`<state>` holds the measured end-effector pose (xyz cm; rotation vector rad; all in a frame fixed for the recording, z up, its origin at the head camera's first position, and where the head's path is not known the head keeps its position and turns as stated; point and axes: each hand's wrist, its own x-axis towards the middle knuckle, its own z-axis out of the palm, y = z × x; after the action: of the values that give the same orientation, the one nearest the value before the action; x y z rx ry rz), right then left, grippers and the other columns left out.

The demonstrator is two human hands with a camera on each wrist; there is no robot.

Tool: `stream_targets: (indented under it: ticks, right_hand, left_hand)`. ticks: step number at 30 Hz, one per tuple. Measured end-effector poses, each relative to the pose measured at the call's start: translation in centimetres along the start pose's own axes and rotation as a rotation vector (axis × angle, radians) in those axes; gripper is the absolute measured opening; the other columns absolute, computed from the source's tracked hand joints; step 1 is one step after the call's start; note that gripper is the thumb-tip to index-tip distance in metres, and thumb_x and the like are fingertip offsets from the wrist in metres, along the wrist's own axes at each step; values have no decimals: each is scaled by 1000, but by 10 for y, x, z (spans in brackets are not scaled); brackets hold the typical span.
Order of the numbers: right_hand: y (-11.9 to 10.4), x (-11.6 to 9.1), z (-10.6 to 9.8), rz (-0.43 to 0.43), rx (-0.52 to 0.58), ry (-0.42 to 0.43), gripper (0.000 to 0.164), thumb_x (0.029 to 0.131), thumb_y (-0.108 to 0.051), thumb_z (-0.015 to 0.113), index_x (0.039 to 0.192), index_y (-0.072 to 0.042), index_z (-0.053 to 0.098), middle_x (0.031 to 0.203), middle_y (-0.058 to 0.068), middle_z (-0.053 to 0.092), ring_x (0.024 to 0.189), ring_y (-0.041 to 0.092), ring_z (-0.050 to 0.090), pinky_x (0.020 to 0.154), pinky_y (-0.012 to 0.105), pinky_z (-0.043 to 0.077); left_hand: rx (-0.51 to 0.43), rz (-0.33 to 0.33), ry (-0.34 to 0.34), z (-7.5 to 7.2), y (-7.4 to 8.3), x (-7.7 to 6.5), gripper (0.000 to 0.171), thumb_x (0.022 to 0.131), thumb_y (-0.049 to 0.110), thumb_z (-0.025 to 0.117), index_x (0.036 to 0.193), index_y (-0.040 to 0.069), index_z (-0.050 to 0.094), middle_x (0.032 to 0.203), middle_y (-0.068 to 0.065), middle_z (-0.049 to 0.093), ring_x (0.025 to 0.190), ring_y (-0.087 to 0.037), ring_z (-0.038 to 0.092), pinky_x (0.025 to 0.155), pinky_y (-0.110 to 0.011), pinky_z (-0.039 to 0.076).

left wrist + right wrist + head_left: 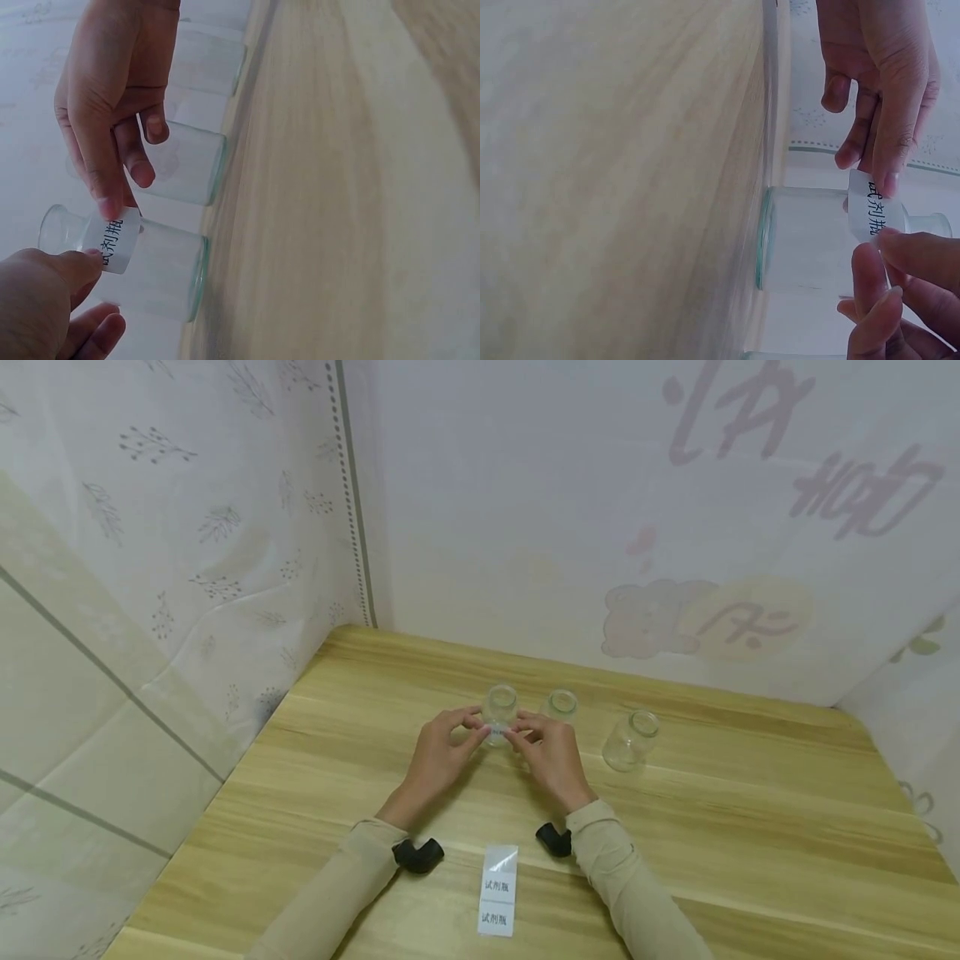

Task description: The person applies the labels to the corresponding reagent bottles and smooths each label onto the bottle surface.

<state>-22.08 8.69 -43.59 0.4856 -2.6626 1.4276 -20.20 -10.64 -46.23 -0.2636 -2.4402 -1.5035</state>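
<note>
White rectangular label with black handwritten-style characters (120, 241) is at the front of a clear glass jar with a narrower neck (166, 259), high up near its shoulder. The jar stands upright toward the far side of the light wood-grain table (712, 810). The left hand (438, 747) pinches one end of the label between thumb and index finger, its other fingers bent beside the glass. The right hand (555, 756) pinches the opposite end the same way, thumb in front and fingertip behind, with its remaining fingers loosely bent. Neither hand appears to grip the jar itself.

Application of this label looks under way but unfinished: both ends are in the fingers, and I cannot tell whether its middle touches or sticks to the glass. A second clear glass jar (562, 703) stands just beyond the right hand, and a third clear glass jar (628, 745) stands farther right; no label shows on the parts of either that are visible.

Nearer the person, between the forearms, lies a white, partly glossy backing strip (501, 860). Its two lower sections bear matching printed labels, while its far section is bare. By that count, one label is off the strip and two are left, which would suit the two plain jars.
</note>
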Motion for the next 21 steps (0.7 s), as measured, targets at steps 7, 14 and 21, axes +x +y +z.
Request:
stream_targets:
  ticks: [7,14,21]
  right_hand:
    - [-2,0,-1,7,5,2,9,92,-10,79,94,-1,79,127,22,70,71,19,74,49,23,50]
    - [-1,-1,0,0,-4,4,9,93,-10,79,92,-1,79,127,22,70,68,17,72,48,24,50]
    - [1,0,1,15,-7,8,11,94,-14,78,91,-3,79,127,19,71,64,13,69,48,24,51]
  left_hand:
    - [29,8,17,1,2,0,12,97,20,75,92,10,73,129,-11,71,120,-34,65,107,-54,47]
    - [49,9,19,2,3,0,12,97,19,76,92,9,73,127,-12,72,119,-34,65,106,-55,47]
    - [42,-18,14,2,5,0,14,97,20,76,92,7,73,126,-13,72,117,-33,66,104,-54,49]
